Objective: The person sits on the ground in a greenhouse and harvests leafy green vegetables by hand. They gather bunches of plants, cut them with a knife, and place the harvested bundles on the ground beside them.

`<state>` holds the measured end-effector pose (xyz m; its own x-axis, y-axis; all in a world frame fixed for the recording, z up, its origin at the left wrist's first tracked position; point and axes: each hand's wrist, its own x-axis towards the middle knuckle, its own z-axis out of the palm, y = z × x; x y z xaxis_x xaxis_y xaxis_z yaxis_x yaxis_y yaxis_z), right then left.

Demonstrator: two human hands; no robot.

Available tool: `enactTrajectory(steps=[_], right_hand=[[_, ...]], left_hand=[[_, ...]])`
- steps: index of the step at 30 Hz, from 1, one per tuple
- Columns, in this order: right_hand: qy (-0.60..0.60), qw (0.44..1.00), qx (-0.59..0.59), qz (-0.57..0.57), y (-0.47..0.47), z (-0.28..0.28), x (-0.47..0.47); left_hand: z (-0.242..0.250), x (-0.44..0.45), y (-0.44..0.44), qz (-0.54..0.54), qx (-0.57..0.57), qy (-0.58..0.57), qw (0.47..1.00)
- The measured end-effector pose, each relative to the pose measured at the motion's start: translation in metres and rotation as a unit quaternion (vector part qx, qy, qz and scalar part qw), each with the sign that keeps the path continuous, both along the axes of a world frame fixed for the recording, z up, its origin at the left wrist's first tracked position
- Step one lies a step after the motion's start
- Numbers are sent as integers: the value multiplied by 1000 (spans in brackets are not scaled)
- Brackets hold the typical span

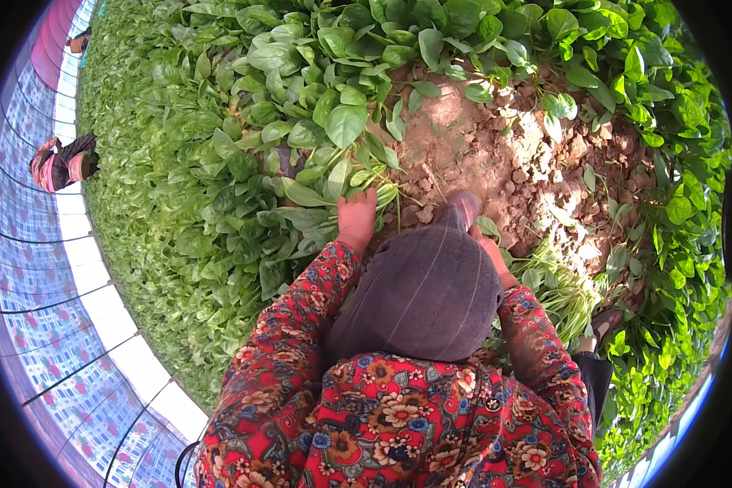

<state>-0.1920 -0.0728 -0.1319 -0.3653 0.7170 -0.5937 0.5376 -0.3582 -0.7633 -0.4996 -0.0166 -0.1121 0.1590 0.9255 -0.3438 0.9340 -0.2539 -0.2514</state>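
Note:
My left hand [357,218] is closed around the stems of a small bunch of leafy green plants [383,189] that look like spinach, left of my bent knee. Beside the knee on the right is my right hand [491,253]; its fingertips are partly hidden behind the dark trouser leg, so what it holds cannot be told. A shoe tip [465,206] shows just beyond the knee. Close to my right forearm, a pile of pulled greens [564,290] with pale stems lies on the soil.
Bare, cloddy brown soil [463,140] lies ahead of me, ringed by dense leafy plants [695,183]. The crop [177,183] stretches far to the left, to a ribbed greenhouse wall [43,293]. Another person [64,163] bends at its far edge. My other shoe [606,323] is at the right.

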Motion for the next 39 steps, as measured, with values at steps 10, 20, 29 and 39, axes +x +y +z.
enactTrajectory(steps=[10,20,29,39], right_hand=[[-112,984,139,7,49,-21,-59],[-185,950,239,76,20,-64,-74],[-135,989,48,35,33,-29,-76],[-87,996,9,21,43,3,-62]], left_hand=[[-11,-9,24,35,17,5,999],[-24,-13,27,65,-55,-21,996],[-27,-20,30,174,-75,-69,980],[-29,-33,25,185,-43,-157,969]])
